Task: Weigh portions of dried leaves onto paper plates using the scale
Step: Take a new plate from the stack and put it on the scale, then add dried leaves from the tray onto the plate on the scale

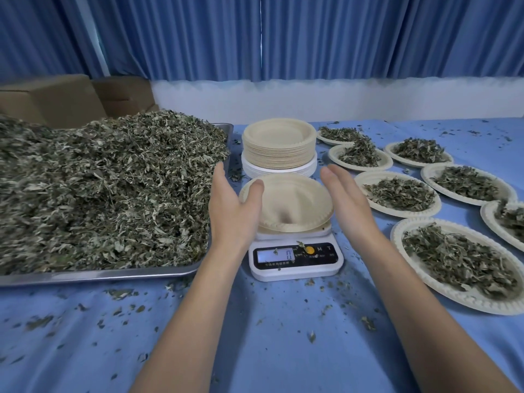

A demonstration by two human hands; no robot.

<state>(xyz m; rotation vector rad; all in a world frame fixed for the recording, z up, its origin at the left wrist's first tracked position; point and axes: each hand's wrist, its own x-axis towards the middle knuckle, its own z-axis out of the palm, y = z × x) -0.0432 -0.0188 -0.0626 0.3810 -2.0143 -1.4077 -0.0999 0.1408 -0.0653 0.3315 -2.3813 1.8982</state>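
Paper plate (295,205) overhangs scale (295,259), open-fingered hands flanking its rim.

A beige paper plate (295,202) tops the white scale (295,259), grey-green dried leaves (107,188) at nine o'clock fill a silver tray (99,275), on a blue cloth (255,336).

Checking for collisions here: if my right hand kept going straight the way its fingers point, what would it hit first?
Probably the stack of paper plates behind the scale; the right hand points up and slightly left toward it, though depth is unclear.
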